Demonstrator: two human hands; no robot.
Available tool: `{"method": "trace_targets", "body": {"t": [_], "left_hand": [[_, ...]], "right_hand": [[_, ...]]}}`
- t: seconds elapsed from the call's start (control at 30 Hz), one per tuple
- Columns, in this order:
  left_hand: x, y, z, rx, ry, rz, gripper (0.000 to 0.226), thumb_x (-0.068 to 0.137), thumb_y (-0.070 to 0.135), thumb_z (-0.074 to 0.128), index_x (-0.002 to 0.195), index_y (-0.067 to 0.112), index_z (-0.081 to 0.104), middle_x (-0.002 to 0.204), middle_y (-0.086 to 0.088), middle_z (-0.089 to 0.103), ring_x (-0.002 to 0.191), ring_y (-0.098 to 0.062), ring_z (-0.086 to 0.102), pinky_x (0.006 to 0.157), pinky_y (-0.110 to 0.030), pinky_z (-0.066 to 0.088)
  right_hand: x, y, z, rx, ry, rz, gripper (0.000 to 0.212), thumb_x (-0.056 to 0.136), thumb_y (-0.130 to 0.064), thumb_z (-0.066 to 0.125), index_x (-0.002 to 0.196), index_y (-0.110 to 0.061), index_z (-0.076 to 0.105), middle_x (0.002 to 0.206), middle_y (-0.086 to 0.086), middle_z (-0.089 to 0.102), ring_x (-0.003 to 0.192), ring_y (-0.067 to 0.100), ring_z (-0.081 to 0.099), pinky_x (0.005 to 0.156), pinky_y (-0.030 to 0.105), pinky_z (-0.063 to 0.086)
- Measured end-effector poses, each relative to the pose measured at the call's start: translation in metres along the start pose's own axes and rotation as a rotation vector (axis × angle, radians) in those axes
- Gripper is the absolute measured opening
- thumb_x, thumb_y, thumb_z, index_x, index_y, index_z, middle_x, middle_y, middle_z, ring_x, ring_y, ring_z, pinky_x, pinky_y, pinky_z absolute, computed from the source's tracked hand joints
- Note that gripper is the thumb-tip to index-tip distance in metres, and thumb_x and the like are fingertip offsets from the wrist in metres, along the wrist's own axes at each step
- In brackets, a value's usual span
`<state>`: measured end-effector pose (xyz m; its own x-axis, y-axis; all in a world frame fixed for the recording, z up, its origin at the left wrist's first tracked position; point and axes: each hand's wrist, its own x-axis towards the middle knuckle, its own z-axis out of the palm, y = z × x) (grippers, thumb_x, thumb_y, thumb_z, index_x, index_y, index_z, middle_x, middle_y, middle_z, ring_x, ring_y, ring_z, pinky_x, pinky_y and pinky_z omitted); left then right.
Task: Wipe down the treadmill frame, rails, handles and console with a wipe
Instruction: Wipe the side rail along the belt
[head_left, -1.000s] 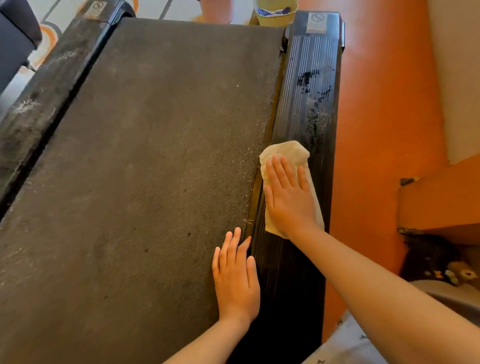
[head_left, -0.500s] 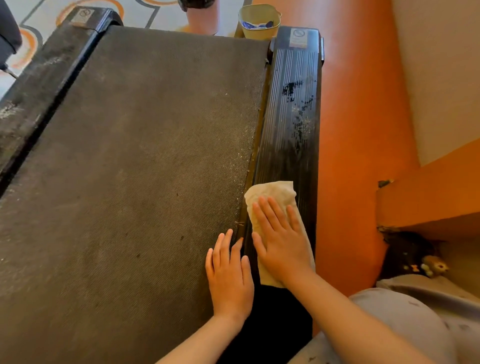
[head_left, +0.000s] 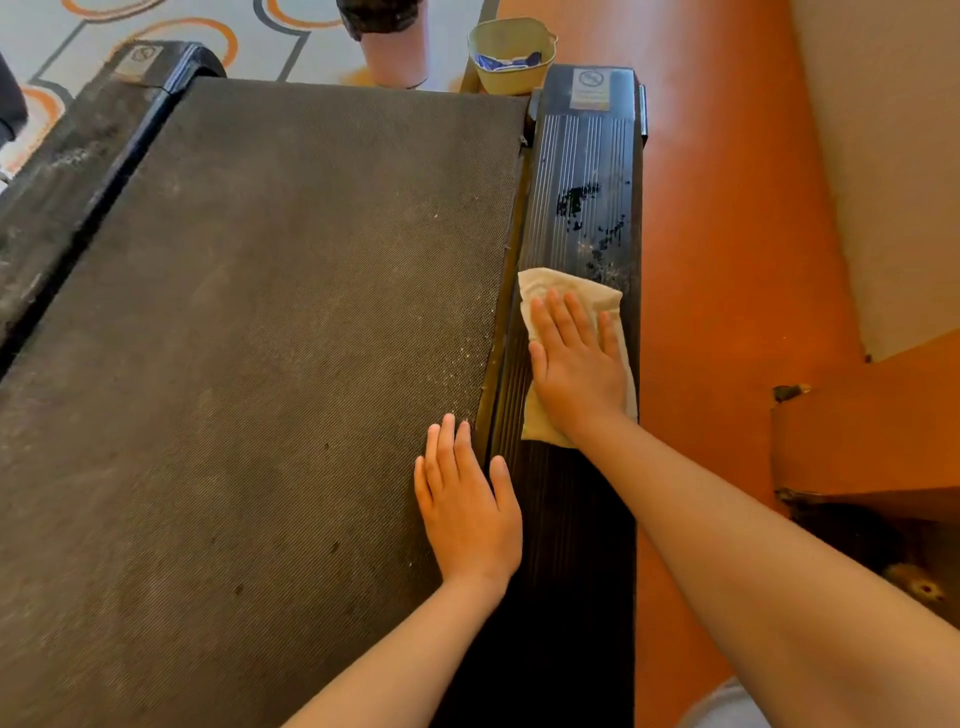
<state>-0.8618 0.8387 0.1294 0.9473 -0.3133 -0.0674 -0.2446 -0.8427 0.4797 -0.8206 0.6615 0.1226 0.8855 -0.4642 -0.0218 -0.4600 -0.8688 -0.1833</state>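
Observation:
The treadmill's grey belt fills the left and middle of the view. Its black ribbed right rail runs along the belt's right edge, with a patch of dark specks and dust at its far part. A cream wipe lies flat on the rail, just short of that patch. My right hand presses it down with straight fingers. My left hand rests flat across the seam between belt and rail, nearer to me. The left rail is dusty.
A small yellow-green bin with a blue wrapper inside stands past the rail's far end, beside a pinkish column base. Orange floor runs along the right. An orange step or ledge sits at right.
My right hand pulled the wipe back toward me along the rail, then pushed it forward again toward the speckled patch. My left hand has stayed on the belt's edge.

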Motion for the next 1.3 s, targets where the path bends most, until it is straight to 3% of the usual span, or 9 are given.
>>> {"method": "trace_targets", "body": {"t": [0.13,0.2,0.33,0.47,0.63,0.8,1.0,1.2,1.3], "left_hand": [[0.001,0.001,0.000,0.025,0.000,-0.011,0.068,0.092,0.049,0.010,0.149,0.017,0.030,0.160,0.006,0.017,0.147,-0.007,0.000,0.118,-0.029,-0.005],[0.000,0.001,0.000,0.033,-0.002,-0.013,0.068,0.092,0.049,0.010,0.150,0.018,0.029,0.160,0.006,0.017,0.147,-0.006,-0.001,0.118,-0.029,-0.006],[0.001,0.001,0.001,0.032,0.002,-0.011,0.067,0.093,0.049,0.011,0.150,0.018,0.029,0.160,0.006,0.017,0.146,-0.005,-0.001,0.118,-0.030,-0.005],[0.001,0.000,0.001,0.028,-0.019,-0.001,0.068,0.093,0.049,0.010,0.150,0.017,0.029,0.160,0.005,0.016,0.147,-0.006,-0.002,0.119,-0.030,-0.005],[0.002,-0.001,0.001,0.042,-0.014,0.001,0.070,0.092,0.050,0.009,0.149,0.016,0.030,0.160,0.004,0.017,0.147,-0.008,-0.001,0.119,-0.031,-0.005],[0.001,0.001,0.000,0.041,-0.008,0.000,0.070,0.092,0.050,0.009,0.149,0.016,0.031,0.160,0.004,0.018,0.147,-0.007,-0.001,0.118,-0.030,-0.006],[0.002,-0.001,0.002,0.047,-0.016,0.009,0.070,0.092,0.050,0.009,0.149,0.015,0.031,0.160,0.002,0.018,0.148,-0.011,0.002,0.119,-0.032,-0.004],[0.002,0.002,0.000,0.054,0.001,0.007,0.069,0.092,0.048,0.011,0.147,0.014,0.035,0.158,0.000,0.023,0.148,-0.013,0.008,0.119,-0.032,-0.002],[0.002,0.001,0.001,0.063,-0.006,0.008,0.070,0.091,0.048,0.011,0.147,0.014,0.035,0.159,0.000,0.023,0.148,-0.014,0.008,0.119,-0.033,-0.002]], "right_hand": [[0.018,0.004,-0.004,0.140,0.134,-0.002,0.051,0.096,-0.031,0.028,0.144,-0.016,0.039,0.154,0.005,0.033,0.145,0.021,0.022,0.118,0.039,0.004],[0.011,0.003,-0.007,0.189,0.232,-0.030,0.038,0.095,-0.026,0.039,0.127,-0.012,0.054,0.136,0.008,0.051,0.128,0.026,0.042,0.112,0.038,0.019],[-0.008,0.011,-0.013,0.353,0.235,-0.027,0.017,0.094,-0.023,0.053,0.104,-0.013,0.062,0.111,0.004,0.057,0.110,0.024,0.046,0.095,0.041,0.036],[-0.034,0.011,-0.017,0.484,0.185,-0.119,0.009,0.086,-0.005,0.061,0.092,-0.011,0.064,0.098,0.005,0.058,0.097,0.023,0.051,0.081,0.044,0.046],[-0.095,-0.001,-0.011,0.525,0.047,-0.322,0.008,0.087,-0.009,0.064,0.094,-0.013,0.063,0.100,-0.001,0.055,0.098,0.014,0.047,0.082,0.027,0.045],[-0.055,0.007,-0.012,0.499,0.130,-0.162,0.013,0.087,-0.009,0.065,0.099,-0.011,0.063,0.105,0.001,0.054,0.102,0.013,0.046,0.086,0.029,0.046],[-0.114,-0.002,-0.013,0.517,0.040,-0.273,0.014,0.084,-0.008,0.067,0.097,-0.013,0.063,0.106,-0.001,0.056,0.102,0.015,0.049,0.083,0.028,0.047],[-0.050,0.006,-0.017,0.517,0.145,-0.089,0.013,0.086,-0.004,0.062,0.098,-0.008,0.063,0.109,0.005,0.054,0.104,0.015,0.047,0.087,0.019,0.040],[-0.093,-0.003,-0.017,0.537,0.039,-0.164,0.010,0.085,-0.003,0.063,0.093,-0.008,0.062,0.107,0.004,0.054,0.104,0.014,0.046,0.086,0.015,0.040]]}}
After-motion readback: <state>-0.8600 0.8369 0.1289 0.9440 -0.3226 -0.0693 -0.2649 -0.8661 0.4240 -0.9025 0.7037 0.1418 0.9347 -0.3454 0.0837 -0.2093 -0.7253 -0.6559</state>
